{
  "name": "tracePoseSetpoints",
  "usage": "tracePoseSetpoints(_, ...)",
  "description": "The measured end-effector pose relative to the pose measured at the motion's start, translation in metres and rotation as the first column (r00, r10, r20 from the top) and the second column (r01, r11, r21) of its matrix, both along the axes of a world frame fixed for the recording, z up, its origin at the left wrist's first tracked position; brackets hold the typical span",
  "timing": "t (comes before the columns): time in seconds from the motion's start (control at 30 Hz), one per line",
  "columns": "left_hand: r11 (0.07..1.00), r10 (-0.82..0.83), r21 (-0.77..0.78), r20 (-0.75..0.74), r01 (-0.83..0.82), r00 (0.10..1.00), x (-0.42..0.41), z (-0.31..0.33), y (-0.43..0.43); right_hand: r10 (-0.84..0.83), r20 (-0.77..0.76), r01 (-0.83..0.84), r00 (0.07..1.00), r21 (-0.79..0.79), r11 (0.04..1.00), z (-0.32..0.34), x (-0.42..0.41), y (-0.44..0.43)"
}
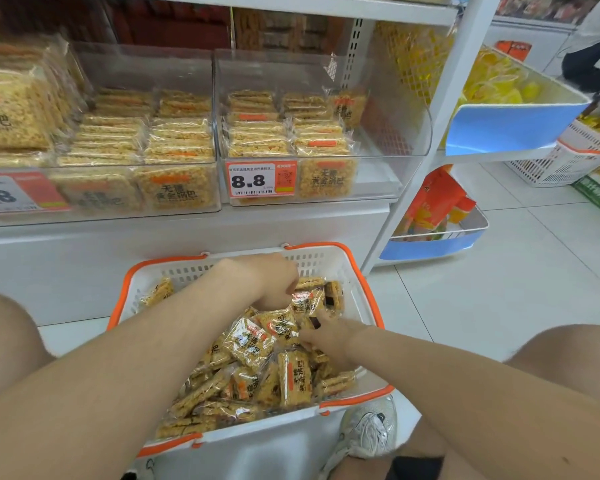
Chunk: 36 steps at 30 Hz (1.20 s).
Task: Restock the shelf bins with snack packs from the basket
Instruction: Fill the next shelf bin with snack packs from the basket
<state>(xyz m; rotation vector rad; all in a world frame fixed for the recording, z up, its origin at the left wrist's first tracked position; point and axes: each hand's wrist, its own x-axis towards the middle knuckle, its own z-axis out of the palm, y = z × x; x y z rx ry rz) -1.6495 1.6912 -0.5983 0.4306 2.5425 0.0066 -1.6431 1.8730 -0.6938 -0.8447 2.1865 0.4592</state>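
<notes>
A white basket with an orange rim [361, 271] sits on the floor between my knees, heaped with yellow snack packs [250, 344]. My left hand [274, 282] reaches into the far part of the basket, fingers curled down onto a pack there. Just to its right and nearer to me, my right hand [329, 336] lies among the packs with fingers pinching one. Above, clear shelf bins [395, 140] hold rows of the same packs; the right bin has free room at its right side.
An 8.8 price tag [260, 180] fronts the right bin. A white shelf post [440, 109] stands to the right, with blue-edged trays [513, 129] of yellow and orange bags. Another white basket [565, 157] sits far right. My shoe [368, 431] is by the basket.
</notes>
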Motion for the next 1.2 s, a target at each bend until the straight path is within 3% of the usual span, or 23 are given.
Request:
tracePoseSetpoints(0.1,0.999,0.031,0.013,0.015,-0.031,0.999,-0.001,0.002,-0.003,0.083,-0.114,-0.099,0.99,-0.144,0.985,0.013,-0.011,-0.003)
tracePoseSetpoints(0.17,0.997,0.076,0.026,0.009,-0.076,0.997,-0.002,0.003,-0.009,0.026,-0.174,-0.078,0.984,-0.3,0.951,0.031,-0.024,-0.006)
tracePoseSetpoints(0.23,0.989,0.135,0.059,-0.013,-0.134,0.991,-0.004,0.006,-0.015,-0.138,-0.123,0.06,0.983,-0.491,0.869,0.051,-0.038,-0.009)
tracePoseSetpoints(0.33,0.962,0.225,0.167,-0.023,-0.218,0.974,-0.007,0.012,-0.028,-0.328,0.094,0.301,0.94,-0.681,0.667,0.083,-0.051,-0.013)
tracePoseSetpoints(0.47,0.862,0.354,0.375,0.037,-0.341,0.934,-0.007,0.028,-0.046,-0.392,0.403,0.553,0.827,-0.707,0.441,0.113,-0.052,-0.019)
tracePoseSetpoints(0.57,0.703,0.462,0.554,0.121,-0.446,0.879,-0.005,0.042,-0.052,-0.389,0.487,0.617,0.782,-0.695,0.369,0.126,-0.047,-0.019)
tracePoseSetpoints(0.67,0.635,0.499,0.588,0.184,-0.502,0.847,-0.003,0.05,-0.056,-0.415,0.513,0.644,0.751,-0.707,0.291,0.133,-0.044,-0.021)
tracePoseSetpoints(0.8,0.634,0.498,0.547,0.253,-0.547,0.83,0.004,0.058,-0.06,-0.478,0.526,0.617,0.704,-0.786,0.043,0.141,-0.045,-0.023)
tracePoseSetpoints(0.87,0.584,0.484,0.568,0.33,-0.58,0.81,0.009,0.063,-0.06,-0.449,0.471,0.544,0.759,-0.838,0.041,0.15,-0.047,-0.02)
tracePoseSetpoints(0.97,0.364,0.494,0.703,0.41,-0.611,0.767,0.012,0.07,-0.055,-0.345,0.342,0.418,0.874,-0.891,0.177,0.163,-0.047,-0.016)
tracePoseSetpoints(1.03,0.234,0.479,0.773,0.436,-0.59,0.762,0.013,0.076,-0.051,-0.326,0.28,0.362,0.903,-0.903,0.23,0.168,-0.046,-0.019)
tracePoseSetpoints(1.2,0.139,0.515,0.835,0.399,-0.533,0.759,0.015,0.085,-0.043,-0.535,0.187,0.271,0.824,-0.959,0.083,0.17,-0.051,-0.027)
